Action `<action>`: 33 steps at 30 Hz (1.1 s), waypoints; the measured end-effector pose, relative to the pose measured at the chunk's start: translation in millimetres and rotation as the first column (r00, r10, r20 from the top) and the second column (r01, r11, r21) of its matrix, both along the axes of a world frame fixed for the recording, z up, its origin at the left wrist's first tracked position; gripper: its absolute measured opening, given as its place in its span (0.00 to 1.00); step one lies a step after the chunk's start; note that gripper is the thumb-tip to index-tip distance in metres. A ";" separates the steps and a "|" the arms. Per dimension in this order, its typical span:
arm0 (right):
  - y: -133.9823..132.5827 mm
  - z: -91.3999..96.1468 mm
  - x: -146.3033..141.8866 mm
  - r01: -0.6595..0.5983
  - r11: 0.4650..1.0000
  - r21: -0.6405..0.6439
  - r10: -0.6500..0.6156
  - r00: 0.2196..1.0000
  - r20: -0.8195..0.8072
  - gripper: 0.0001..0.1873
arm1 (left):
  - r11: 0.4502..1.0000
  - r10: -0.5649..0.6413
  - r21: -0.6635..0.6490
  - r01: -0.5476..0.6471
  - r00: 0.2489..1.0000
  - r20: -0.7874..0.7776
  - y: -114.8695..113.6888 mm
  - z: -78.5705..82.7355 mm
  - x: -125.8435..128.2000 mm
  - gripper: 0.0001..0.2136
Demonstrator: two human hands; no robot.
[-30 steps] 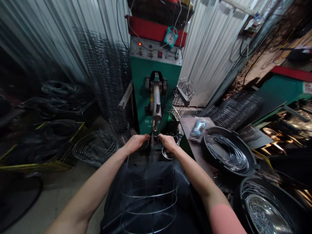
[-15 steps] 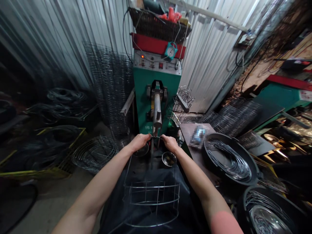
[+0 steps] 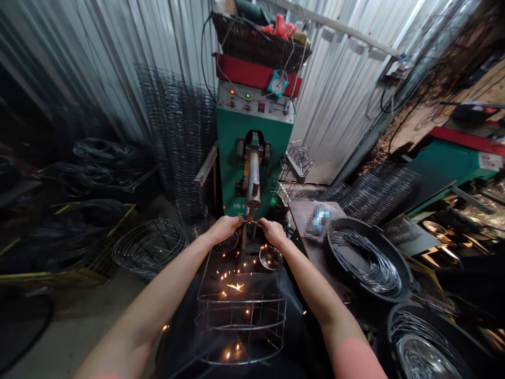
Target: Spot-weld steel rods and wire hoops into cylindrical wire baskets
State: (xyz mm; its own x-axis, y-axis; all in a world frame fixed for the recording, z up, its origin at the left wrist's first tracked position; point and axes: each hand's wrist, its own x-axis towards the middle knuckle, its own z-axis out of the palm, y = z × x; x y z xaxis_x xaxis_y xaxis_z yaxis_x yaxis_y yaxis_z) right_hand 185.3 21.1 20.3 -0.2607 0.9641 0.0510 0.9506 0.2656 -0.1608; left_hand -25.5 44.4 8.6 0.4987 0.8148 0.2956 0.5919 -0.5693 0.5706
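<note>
A round wire basket frame [image 3: 240,321] hangs over my dark apron, its far end held up at the electrode [image 3: 251,202] of a green and red spot welding machine [image 3: 254,126]. My left hand [image 3: 223,229] is closed on the frame's wire just left of the electrode. My right hand [image 3: 272,231] is closed on the same wire just right of it. Orange sparks scatter down across the frame and apron.
Black tubs [image 3: 366,258] of wire rings stand on the bench at right, and a second tub [image 3: 430,347] sits nearer. A small metal bowl [image 3: 270,257] lies below my right hand. Finished wire frames [image 3: 150,245] and wire coils [image 3: 102,158] pile up at left.
Sparks now fly from the weld point and a green lamp is lit on the machine's panel. Both hands stay on the wire at the electrode; the view shifted slightly.
</note>
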 end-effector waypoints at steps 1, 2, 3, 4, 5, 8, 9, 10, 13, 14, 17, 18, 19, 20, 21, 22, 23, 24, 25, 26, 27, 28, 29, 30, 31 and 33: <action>0.4 -0.3 0.3 0.005 1.000 -0.001 -0.005 1.000 -0.002 0.15 | 1.000 0.014 -0.001 -0.014 1.000 -0.013 -0.4 0.5 0.0 0.11; 1.0 -0.7 0.6 0.010 1.000 -0.002 -0.010 1.000 -0.005 0.16 | 1.000 0.027 -0.003 -0.027 0.999 -0.025 -0.8 1.0 0.0 0.10; 1.6 -1.2 0.8 0.014 1.000 -0.003 -0.014 1.000 -0.007 0.16 | 0.999 0.036 -0.004 -0.036 0.999 -0.037 -1.2 1.7 0.0 0.10; 2.1 -1.6 1.0 0.016 1.000 -0.006 -0.016 1.000 -0.010 0.16 | 0.999 0.042 -0.005 -0.042 0.998 -0.047 -1.6 2.3 0.0 0.10; 2.6 -2.0 1.2 0.015 1.000 -0.008 -0.015 1.000 -0.013 0.15 | 0.999 0.046 -0.006 -0.046 0.997 -0.055 -1.8 2.9 -0.1 0.09; 3.0 -2.7 1.0 0.012 1.000 -0.007 -0.012 1.000 -0.019 0.15 | 0.999 0.052 -0.008 -0.053 0.996 -0.074 -1.3 3.8 -0.4 0.10; 2.9 -2.9 0.8 0.013 1.000 -0.004 -0.013 1.000 -0.020 0.15 | 0.998 0.053 -0.010 -0.054 0.996 -0.077 -0.9 3.8 -0.5 0.10; 2.7 -3.0 0.6 0.016 1.000 0.000 -0.016 1.000 -0.020 0.15 | 0.998 0.053 -0.012 -0.054 0.995 -0.080 -0.5 3.7 -0.7 0.11; 2.4 -3.5 0.2 0.027 1.000 0.004 -0.027 0.999 -0.022 0.16 | 0.998 0.051 -0.021 -0.052 0.996 -0.077 0.4 3.6 -1.3 0.11; 2.4 -3.7 0.3 0.028 1.000 0.001 -0.028 0.999 -0.023 0.16 | 0.998 0.050 -0.024 -0.052 0.996 -0.075 0.4 3.8 -1.5 0.11; 2.6 -3.9 0.5 0.028 1.000 -0.008 -0.028 0.999 -0.030 0.15 | 0.998 0.052 -0.030 -0.055 0.996 -0.078 -0.3 5.4 -1.3 0.10; 2.5 -3.7 0.4 0.032 0.999 -0.012 -0.033 0.999 -0.030 0.15 | 0.998 0.053 -0.029 -0.056 0.995 -0.080 -0.5 6.2 -1.1 0.10; 2.3 -3.5 0.2 0.038 0.999 -0.015 -0.038 0.999 -0.030 0.15 | 0.998 0.055 -0.029 -0.057 0.995 -0.082 -0.6 6.9 -0.9 0.10; 2.1 -3.1 -0.1 0.043 0.999 -0.017 -0.044 0.999 -0.031 0.15 | 0.998 0.056 -0.028 -0.059 0.995 -0.082 -0.6 7.5 -0.6 0.10; 1.8 -2.8 -0.6 0.047 0.999 -0.018 -0.048 0.998 -0.034 0.15 | 0.998 0.058 -0.028 -0.060 0.995 -0.082 -0.4 8.1 -0.4 0.10; 1.6 -2.6 -1.1 0.050 0.999 -0.018 -0.051 0.998 -0.040 0.15 | 0.998 0.059 -0.029 -0.062 0.995 -0.083 0.0 8.5 -0.3 0.10; 1.6 -2.5 -1.6 0.053 0.998 -0.016 -0.054 0.997 -0.050 0.14 | 0.997 0.061 -0.032 -0.064 0.995 -0.083 0.5 8.7 -0.3 0.11; 1.9 -2.8 -1.9 0.058 0.998 -0.016 -0.059 0.996 -0.064 0.14 | 0.997 0.062 -0.036 -0.065 0.994 -0.084 1.0 8.9 -0.4 0.11; 2.3 -3.5 -1.8 0.065 0.998 -0.017 -0.066 0.994 -0.085 0.14 | 0.997 0.063 -0.041 -0.067 0.994 -0.086 1.5 8.9 -0.6 0.11; 2.8 -4.8 -1.4 0.074 0.997 -0.022 -0.076 0.990 -0.116 0.14 | 0.997 0.064 -0.047 -0.069 0.994 -0.089 1.8 8.8 -0.9 0.11; 3.2 -6.6 -0.3 0.078 0.997 -0.029 -0.081 0.983 -0.163 0.14 | 0.996 0.065 -0.053 -0.070 0.994 -0.091 1.9 8.6 -1.1 0.11; 3.3 -9.1 1.3 0.075 0.996 -0.039 -0.081 0.970 -0.228 0.14 | 0.996 0.067 -0.059 -0.072 0.994 -0.092 1.7 8.5 -1.1 0.11; 2.7 -12.0 3.5 0.065 0.997 -0.050 -0.077 0.948 -0.307 0.14 | 0.995 0.070 -0.063 -0.076 0.993 -0.092 1.1 8.5 -0.8 0.12; 1.2 -15.4 6.1 0.048 0.997 -0.063 -0.069 0.917 -0.394 0.14 | 0.995 0.073 -0.066 -0.079 0.993 -0.092 0.1 9.0 -0.3 0.12; -1.3 -18.8 9.0 0.028 0.996 -0.080 -0.063 0.877 -0.476 0.14 | 0.994 0.077 -0.068 -0.083 0.993 -0.093 -1.5 10.2 0.5 0.12; -9.5 -25.3 15.0 -0.007 0.993 -0.121 -0.068 0.794 -0.605 0.13 | 0.993 0.084 -0.070 -0.091 0.992 -0.093 -7.3 15.1 1.6 0.13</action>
